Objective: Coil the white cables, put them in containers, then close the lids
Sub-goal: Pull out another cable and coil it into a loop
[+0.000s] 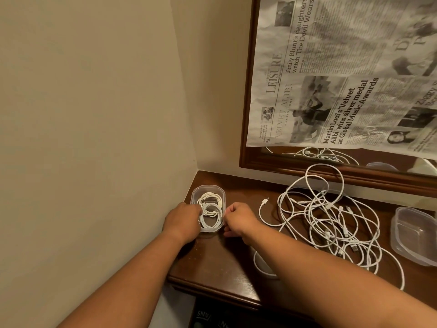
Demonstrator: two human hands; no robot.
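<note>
Coiled white cables [210, 210] are light and springy. Your left hand [183, 221] grips the flimsy clear container [208, 187] by its wall; your right hand [238, 220] curls at the rim, hold unclear.

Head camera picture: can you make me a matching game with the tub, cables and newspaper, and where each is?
1 small clear plastic tub of coiled white cables
2 tangled pile of loose white cables
3 black-and-white newspaper sheet

A over the wooden-framed mirror
B between the left hand and the right hand
C middle of the brown wooden desk

Pairs: 1-B, 2-C, 3-A
</note>
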